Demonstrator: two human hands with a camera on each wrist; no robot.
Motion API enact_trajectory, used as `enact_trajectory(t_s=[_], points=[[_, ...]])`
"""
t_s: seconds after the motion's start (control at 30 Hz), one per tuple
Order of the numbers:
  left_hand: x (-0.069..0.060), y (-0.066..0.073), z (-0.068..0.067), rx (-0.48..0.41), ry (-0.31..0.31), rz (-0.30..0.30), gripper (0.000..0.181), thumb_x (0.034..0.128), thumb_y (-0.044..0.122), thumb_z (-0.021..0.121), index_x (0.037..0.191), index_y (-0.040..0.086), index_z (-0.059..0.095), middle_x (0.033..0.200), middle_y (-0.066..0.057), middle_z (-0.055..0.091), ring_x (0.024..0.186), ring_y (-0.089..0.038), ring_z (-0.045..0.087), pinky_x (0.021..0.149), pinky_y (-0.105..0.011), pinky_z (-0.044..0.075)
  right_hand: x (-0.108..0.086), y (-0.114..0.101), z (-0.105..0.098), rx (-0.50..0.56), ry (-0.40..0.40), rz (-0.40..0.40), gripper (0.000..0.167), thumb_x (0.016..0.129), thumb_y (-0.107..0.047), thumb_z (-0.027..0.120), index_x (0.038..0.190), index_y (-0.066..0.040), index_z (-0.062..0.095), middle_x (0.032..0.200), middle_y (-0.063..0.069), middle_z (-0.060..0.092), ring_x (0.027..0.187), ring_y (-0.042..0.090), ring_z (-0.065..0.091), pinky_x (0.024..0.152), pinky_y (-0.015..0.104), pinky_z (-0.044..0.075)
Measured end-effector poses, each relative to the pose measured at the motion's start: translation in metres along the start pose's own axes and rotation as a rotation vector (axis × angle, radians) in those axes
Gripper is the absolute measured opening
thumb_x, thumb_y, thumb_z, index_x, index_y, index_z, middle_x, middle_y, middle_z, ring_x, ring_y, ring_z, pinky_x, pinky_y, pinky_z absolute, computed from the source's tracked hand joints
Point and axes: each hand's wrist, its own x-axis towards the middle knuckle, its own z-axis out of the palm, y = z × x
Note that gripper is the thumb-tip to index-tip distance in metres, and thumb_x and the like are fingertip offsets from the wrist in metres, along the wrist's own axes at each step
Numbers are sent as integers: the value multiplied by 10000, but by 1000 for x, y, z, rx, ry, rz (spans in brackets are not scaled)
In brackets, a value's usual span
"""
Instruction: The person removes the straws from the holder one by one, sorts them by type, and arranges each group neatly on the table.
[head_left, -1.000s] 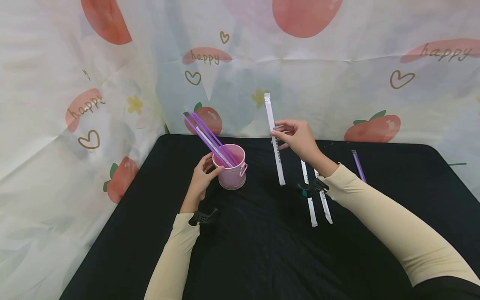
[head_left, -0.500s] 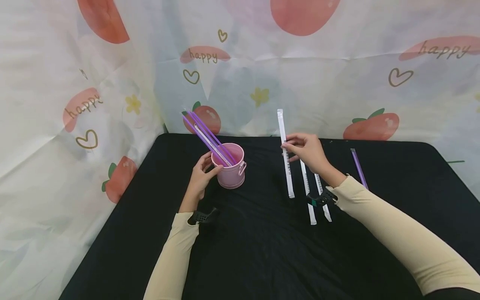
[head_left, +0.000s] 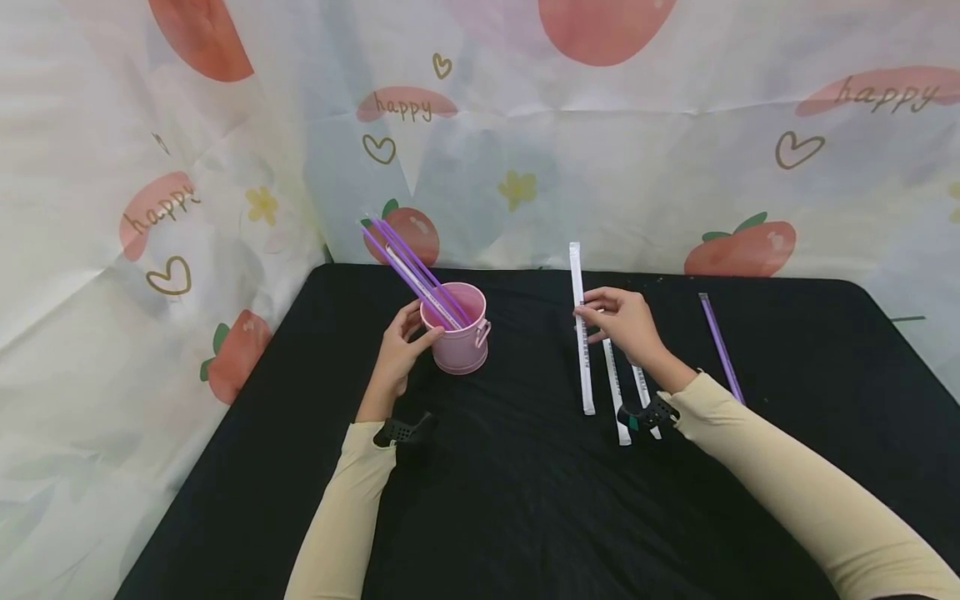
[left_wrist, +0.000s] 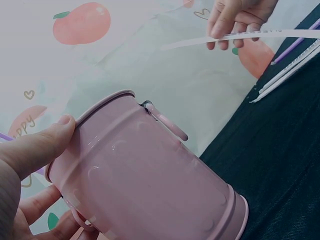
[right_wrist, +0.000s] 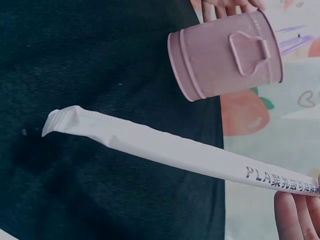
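A small pink bucket (head_left: 461, 350) with side handles stands on the black table, several purple straws and a white-printed one (head_left: 420, 279) leaning left out of it. My left hand (head_left: 397, 354) grips the bucket's rim, thumb on the near side, as the left wrist view shows too (left_wrist: 35, 160). Between thumb and fingers my right hand (head_left: 626, 325) pinches a white paper-wrapped straw (head_left: 582, 358), nearly upright in the head view. Its printed wrapper (right_wrist: 165, 147) fills the middle of the right wrist view. Two more wrapped straws (head_left: 613, 383) lie beside it, partly under the right hand and wrist.
A purple straw (head_left: 720, 346) lies on the black tablecloth (head_left: 487, 500) at the right, beyond the right forearm. A fruit-patterned curtain (head_left: 637, 183) hangs behind the table and along its left side.
My right hand has moved right and down toward the table with the wrapped straw, away from the bucket. The left hand keeps its grip on the bucket.
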Motion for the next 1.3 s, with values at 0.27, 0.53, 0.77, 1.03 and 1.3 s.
enact_trajectory(t_s=[0.27, 0.53, 0.77, 1.03, 1.3], points=[[0, 1, 1, -6, 1, 2, 618, 884, 99, 634, 1424, 34, 343, 1427, -205, 395, 1354, -324, 336, 1132, -466, 296, -4, 11, 2, 26, -10, 27, 320, 882, -98, 640, 1135, 91, 585, 756, -198, 653, 668, -34, 637, 576, 260, 571], [6, -7, -1, -6, 0, -3, 622, 882, 107, 639, 1428, 55, 344, 1435, -190, 394, 1361, -316, 333, 1129, -465, 303, -8, 19, 2, 25, -16, 72, 328, 882, -101, 639, 1146, 85, 577, 761, -199, 646, 676, -31, 634, 579, 270, 573], [16, -26, -4, -22, 12, -6, 626, 871, 140, 664, 1422, 113, 367, 1434, -148, 408, 1356, -286, 343, 1129, -469, 300, -8, 20, 2, 35, -21, 72, 332, 882, -108, 642, 1140, 90, 577, 769, -173, 659, 679, -25, 636, 575, 273, 573], [14, -25, -3, -18, 29, 5, 611, 868, 130, 666, 1410, 115, 384, 1406, -141, 432, 1334, -279, 367, 1119, -473, 315, -9, 14, 3, 38, -35, 83, 318, 886, -111, 638, 1129, 86, 581, 770, -188, 665, 686, -21, 631, 579, 272, 573], [15, -25, -4, -29, 16, -3, 612, 872, 138, 663, 1413, 117, 378, 1421, -153, 417, 1349, -288, 348, 1125, -473, 304, -12, 18, 6, 13, -46, 114, 304, 892, -107, 628, 1124, 83, 576, 883, -11, 716, 686, -24, 634, 591, 292, 578]])
